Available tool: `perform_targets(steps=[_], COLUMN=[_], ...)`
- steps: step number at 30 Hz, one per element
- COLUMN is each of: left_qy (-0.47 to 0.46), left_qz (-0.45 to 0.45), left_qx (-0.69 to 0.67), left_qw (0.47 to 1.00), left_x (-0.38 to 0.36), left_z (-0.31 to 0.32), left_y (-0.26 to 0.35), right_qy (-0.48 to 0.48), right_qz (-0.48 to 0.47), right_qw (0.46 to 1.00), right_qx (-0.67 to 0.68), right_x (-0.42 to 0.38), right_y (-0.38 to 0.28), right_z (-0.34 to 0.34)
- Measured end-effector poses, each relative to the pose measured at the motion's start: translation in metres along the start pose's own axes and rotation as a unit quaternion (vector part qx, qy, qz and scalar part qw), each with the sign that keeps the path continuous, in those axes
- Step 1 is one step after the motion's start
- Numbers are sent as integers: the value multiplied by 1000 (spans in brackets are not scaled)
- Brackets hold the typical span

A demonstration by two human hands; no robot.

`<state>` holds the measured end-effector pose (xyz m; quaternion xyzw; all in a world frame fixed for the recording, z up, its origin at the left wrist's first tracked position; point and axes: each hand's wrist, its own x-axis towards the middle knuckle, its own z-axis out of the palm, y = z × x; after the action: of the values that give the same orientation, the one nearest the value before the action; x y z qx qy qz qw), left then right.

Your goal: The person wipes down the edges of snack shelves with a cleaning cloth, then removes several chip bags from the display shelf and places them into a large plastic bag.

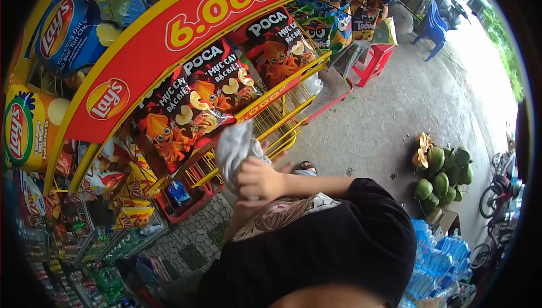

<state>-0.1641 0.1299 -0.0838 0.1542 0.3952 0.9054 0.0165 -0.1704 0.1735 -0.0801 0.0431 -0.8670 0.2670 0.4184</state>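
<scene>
Grey concrete floor [361, 127], blue chair [433, 25], red stool [380, 54], bright daylight beyond.

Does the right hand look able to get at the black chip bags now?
Probably yes: the black chip bags face out close by, though the right hand is busy gripping a gray cloth, which may need letting go first.

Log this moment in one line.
right grip: closed on grey cloth; left grip: partly hidden behind it; nearby: POCA bags on yellow rack
</scene>
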Motion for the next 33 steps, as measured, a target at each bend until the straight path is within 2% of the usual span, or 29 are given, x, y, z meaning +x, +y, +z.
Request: perform_targets(steps=[1,2,3,4,5,6,7,8,9,10,12,13,14,15,16,18,19,20,21,23,24,26,27,28,30,31,33], left_qy=[10,21,133,231,297,234,178,116,22,-17,6,6,5,-5,-11,-1,22,15,32,71,102,162,217,233,313,359,414], left_qz=[-57,-108,-114,-126,-164,-148,-139,-127,-77,-13,156,226,224,232,240,262,280,266,214,231,160,132,112,112,36,47,-7], left_qx=[-136,-269,-255,-243,-220,-156,-30,98,283,550,713,673,671,655,639,613,609,583,563,510,493,448,446,462,459,457,432], left_qw=[989,957,951,934,914,948,974,980,956,835,683,705,707,719,730,745,742,768,798,825,849,870,861,848,831,813,802], left_x=[-3,-4,-2,7,14,18,25,34,43,44,61,75,80,84,86,88,89,86,84,85,75,62,50,41,20,9,-9], left_z=[-1,0,7,19,35,45,56,65,58,59,69,67,70,73,76,79,77,75,81,80,78,88,90,88,84,88,92], left_y=[-9,-15,-7,6,10,4,-6,-15,-34,-52,-65,-66,-73,-80,-87,-100,-104,-113,-112,-120,-129,-121,-122,-123,-128,-127,-121], right_qy=[-116,-219,-319,-283,-304,-322,-374,-397,-339,-300,-348,-337,-319,-328,-334,-410,-480,-508,-553,-561,-590,-660,-692,-711,-793,-821,-853], right_qz=[-199,-373,-375,-334,-261,-185,59,300,398,300,266,384,492,509,512,585,541,514,554,507,497,437,371,304,244,225,200], right_qw=[939,762,751,769,786,801,755,659,522,658,646,551,442,460,456,285,195,319,212,404,353,294,315,331,259,242,232], right_qx=[254,481,441,465,471,469,535,565,674,622,626,660,678,649,647,639,663,613,585,514,529,536,533,540,494,466,423], right_x=[14,38,56,54,54,55,53,58,64,68,63,61,61,91,91,88,89,93,100,104,96,78,73,71,59,56,51], right_y=[22,55,82,95,106,119,126,125,125,131,140,145,152,146,158,183,203,210,220,219,231,249,245,234,200,191,175], right_z=[-2,-4,-4,3,7,8,4,-2,7,1,16,22,24,-7,-9,-5,-8,-17,-19,-25,-9,18,18,20,18,15,8])
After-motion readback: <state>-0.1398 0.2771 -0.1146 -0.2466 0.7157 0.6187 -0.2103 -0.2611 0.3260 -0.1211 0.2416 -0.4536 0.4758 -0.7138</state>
